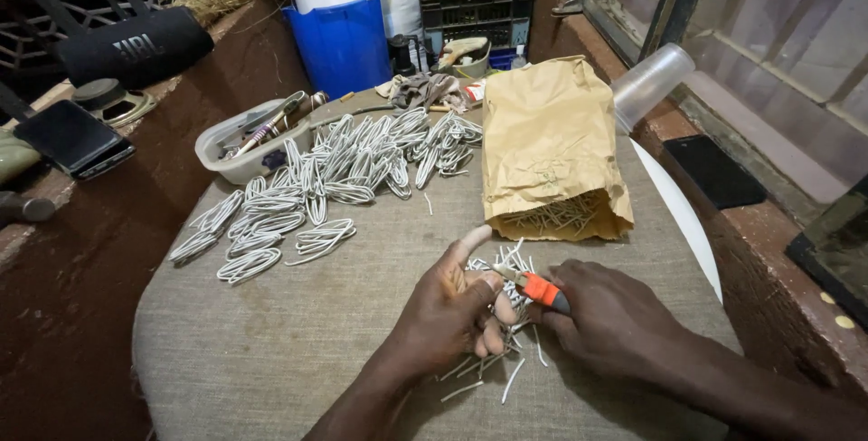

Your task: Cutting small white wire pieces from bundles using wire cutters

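Cloth-covered table [271, 341], wide bare margin left of left hand [448, 310], pliers [535, 287].

The orange-handled pliers [540, 289] sit low and right of centre in the frame, tilted so the metal nose points toward the upper left and the handles run down to the lower right. The nose meets a short white wire piece [496, 265] that lies just left of it. Beneath and around them, in the lower middle of the frame, spreads a loose heap of short white wire pieces [511, 301], straight and thin, crossing one another at all angles on the grey cloth. A few strays lie apart from the heap toward the bottom edge, pointing different ways.
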